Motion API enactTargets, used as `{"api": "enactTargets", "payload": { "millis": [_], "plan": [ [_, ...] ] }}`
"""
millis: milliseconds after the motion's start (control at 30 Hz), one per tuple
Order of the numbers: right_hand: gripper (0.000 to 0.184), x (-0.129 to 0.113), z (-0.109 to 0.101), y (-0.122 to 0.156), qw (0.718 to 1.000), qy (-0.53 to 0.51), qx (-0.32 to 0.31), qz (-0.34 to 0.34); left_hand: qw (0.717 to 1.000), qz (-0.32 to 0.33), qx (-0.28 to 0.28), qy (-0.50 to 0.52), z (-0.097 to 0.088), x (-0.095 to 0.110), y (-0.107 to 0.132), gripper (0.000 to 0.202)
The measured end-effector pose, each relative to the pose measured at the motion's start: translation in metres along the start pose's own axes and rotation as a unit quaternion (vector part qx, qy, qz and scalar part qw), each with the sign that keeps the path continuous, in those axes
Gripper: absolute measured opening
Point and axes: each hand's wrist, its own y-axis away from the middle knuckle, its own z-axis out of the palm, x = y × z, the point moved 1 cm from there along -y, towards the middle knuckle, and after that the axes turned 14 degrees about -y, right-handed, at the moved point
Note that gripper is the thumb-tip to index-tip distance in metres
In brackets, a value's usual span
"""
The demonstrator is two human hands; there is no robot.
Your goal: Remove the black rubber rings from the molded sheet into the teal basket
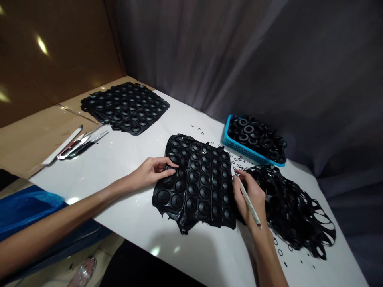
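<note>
A black moulded rubber sheet (197, 179) with rows of round, cup-like shapes and ragged edges lies flat on the white table in front of me. My left hand (154, 171) rests at its left side, thumb and forefinger pinched close together on one of the round shapes. At the sheet's right edge, my right hand (251, 197) is closed around a slim white pen-like tool (249, 203), which slants back across the hand. The fingertips of this hand hover near or touch the table; the tool's working tip cannot be made out.
A blue basket (227, 140) of black rubber rings stands at the back right. Beside my right hand lies a heap of black rubber scrap (296, 211), with small rings (236, 161) scattered around. Another moulded sheet (128, 105) lies back left, near several cutting tools (74, 145).
</note>
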Motion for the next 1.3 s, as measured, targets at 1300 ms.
{"api": "enactTargets", "payload": {
  "millis": [1300],
  "plan": [
    [0.008, -0.089, 0.093, 0.011, 0.938, -0.268, -0.211, -0.060, 0.993, 0.037, 0.025, -0.107, 0.006, -0.002, -0.005, 0.026]
  ]
}}
